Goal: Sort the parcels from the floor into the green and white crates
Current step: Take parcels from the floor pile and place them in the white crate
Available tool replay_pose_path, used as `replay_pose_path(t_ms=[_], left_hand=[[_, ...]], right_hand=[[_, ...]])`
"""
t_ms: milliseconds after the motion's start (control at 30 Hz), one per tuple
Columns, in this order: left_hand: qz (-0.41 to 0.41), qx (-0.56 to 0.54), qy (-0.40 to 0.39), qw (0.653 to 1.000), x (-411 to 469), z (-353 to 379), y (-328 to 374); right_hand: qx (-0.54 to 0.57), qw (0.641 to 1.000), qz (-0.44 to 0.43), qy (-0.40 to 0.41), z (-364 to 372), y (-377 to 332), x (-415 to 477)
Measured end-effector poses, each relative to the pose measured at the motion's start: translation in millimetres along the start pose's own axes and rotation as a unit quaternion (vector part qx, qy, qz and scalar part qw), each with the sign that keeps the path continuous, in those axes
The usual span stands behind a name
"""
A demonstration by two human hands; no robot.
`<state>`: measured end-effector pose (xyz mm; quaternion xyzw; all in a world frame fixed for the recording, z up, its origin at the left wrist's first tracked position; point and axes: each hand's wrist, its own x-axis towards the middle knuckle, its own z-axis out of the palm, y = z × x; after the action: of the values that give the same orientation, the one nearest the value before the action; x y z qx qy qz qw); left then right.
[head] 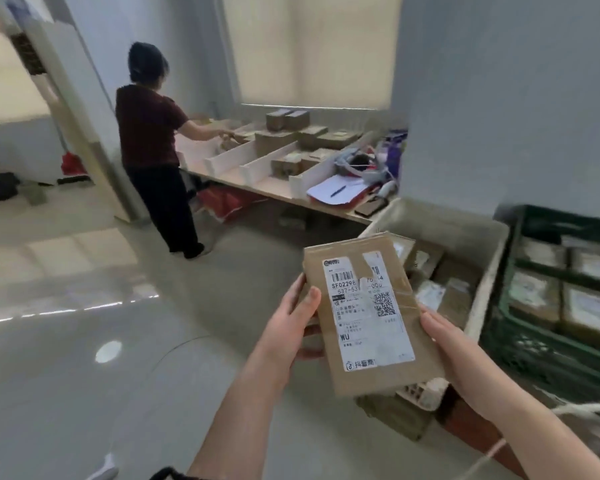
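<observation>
Two hands hold one parcel in the air, just in front of the near corner of the white crate. The left hand grips the left long edge, thumb on the top face and fingers curled underneath. The right hand grips the right long edge lower down, thumb along the side; its fingers go under the parcel and cannot be seen.

The parcel is a flat brown cardboard rectangle, held with its broad face up. Its long axis runs away from the wearer, the far end leaning slightly to the left. One white shipping label covers much of that face, its print upright to the wearer and partly crossed by brown tape.

Directly below, one more brown parcel lies on the floor.

There are two crates, side by side and touching: the white one on the left and a green crate to its right. The white one holds several labelled parcels, too blurred to count. In the green one, at least four show under dark bars.

Farther off, one person in a dark red top stands at a long worktop. White dividers split it into lanes that hold more brown parcels. At its near end, one pen lies on loose sheets of paper.
</observation>
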<state>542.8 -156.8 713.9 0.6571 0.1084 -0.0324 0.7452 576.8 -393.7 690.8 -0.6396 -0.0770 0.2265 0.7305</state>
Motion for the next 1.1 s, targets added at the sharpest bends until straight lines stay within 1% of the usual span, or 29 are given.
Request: replay_pose_path(t_ms=[133,233,333,533,733,867,933,967,1033,1100], left_hand=[[-0.026,0.021,-0.097,0.995,81.7,16.5,-6.0],[-0.050,0.058,-0.137,0.988,136.4,16.5,-5.5],[-0.070,0.101,-0.193,0.973,188.5,14.7,0.8],[-0.096,0.099,-0.262,0.955,271.2,44.9,12.4],[-0.133,0.069,-0.330,0.932,336.8,99.2,4.4],[-0.166,0.083,-0.381,0.906,377.8,122.4,-13.1],[-0.190,0.105,-0.387,0.896,397.0,126.2,-24.7],[-0.199,0.127,-0.374,0.897,406.3,126.7,-30.8],[-0.201,0.205,-0.343,0.895,425.8,126.5,-46.3],[-0.210,0.287,-0.343,0.870,442.1,126.1,-64.8]], right_hand=[[0.044,0.996,0.021,0.077,-32.3,9.6,30.4],[0.074,0.988,0.039,0.127,-41.6,15.9,58.9],[0.083,0.983,0.036,0.160,-47.9,13.1,88.9],[0.095,0.970,0.035,0.221,-79.2,-3.0,127.3],[0.058,0.955,0.054,0.285,-134.1,-21.4,146.9],[0.041,0.957,0.086,0.275,-176.7,-16.2,164.6],[0.019,0.955,0.117,0.273,-200.9,-5.5,180.1],[0.008,0.949,0.137,0.283,-213.2,1.7,188.8],[-0.022,0.939,0.183,0.289,-238.0,16.7,207.0],[-0.058,0.938,0.231,0.251,-258.0,29.9,226.3]])
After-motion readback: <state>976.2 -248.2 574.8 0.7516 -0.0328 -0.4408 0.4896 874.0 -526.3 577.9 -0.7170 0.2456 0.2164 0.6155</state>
